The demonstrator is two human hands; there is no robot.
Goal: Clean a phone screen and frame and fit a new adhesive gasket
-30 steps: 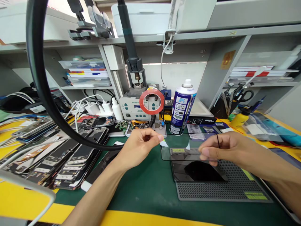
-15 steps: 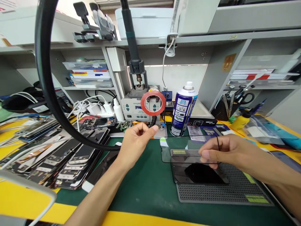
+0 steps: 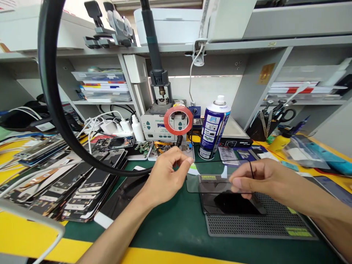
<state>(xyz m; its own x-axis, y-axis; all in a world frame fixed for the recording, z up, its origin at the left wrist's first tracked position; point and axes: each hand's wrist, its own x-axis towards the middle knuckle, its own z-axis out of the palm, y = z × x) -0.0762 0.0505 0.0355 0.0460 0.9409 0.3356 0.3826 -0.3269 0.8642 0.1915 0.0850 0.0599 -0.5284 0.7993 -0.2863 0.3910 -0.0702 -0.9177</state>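
My right hand point(image 3: 251, 178) pinches the right end of a clear glass screen protector point(image 3: 205, 186) with a thin black border. The pane hovers above a dark phone point(image 3: 233, 203), which lies screen up on a grey perforated mat point(image 3: 253, 227). Near the pane's left edge is my left hand point(image 3: 172, 174), its fingers curled and thumb pressed to the index finger. What those fingertips hold, if anything, I cannot make out. A small green-and-white tab point(image 3: 194, 169) shows just beside the left thumb.
Stacked phone screens point(image 3: 90, 187) fill the left, beside another dark screen point(image 3: 125, 189). A black looped tube point(image 3: 52, 95) arches in front. Behind stand a spray can point(image 3: 213, 128), a red tape roll point(image 3: 178, 121) and a grey soldering unit point(image 3: 152, 126). A yellow bottle point(image 3: 280, 141) is at right.
My left hand has moved right and slightly down, closer to the screen protector's left edge. My right hand and the screen protector have shifted slightly left.
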